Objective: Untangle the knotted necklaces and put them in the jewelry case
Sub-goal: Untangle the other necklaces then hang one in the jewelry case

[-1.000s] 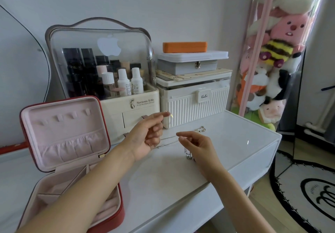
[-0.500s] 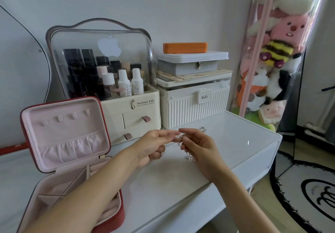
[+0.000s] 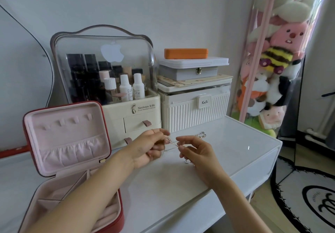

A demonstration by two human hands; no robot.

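Observation:
A thin silver necklace chain is stretched between my two hands just above the white tabletop. My left hand pinches one part of it, and my right hand pinches another a short way to the right. More silver chain with a pendant lies on the table behind my right hand, and a small silver piece shows under that hand. The red jewelry case with pink lining stands open at the left, its tray partly hidden by my left forearm.
A clear-domed cosmetics organiser and a white ribbed box topped with stacked boxes stand against the wall. A tall clear tube of plush toys stands right of the table. The table's right edge drops to a floor with a rug.
My left hand dropped from a raised position and met my right hand, then the two drew slightly apart with the chain taut between them. My right hand stayed roughly in place.

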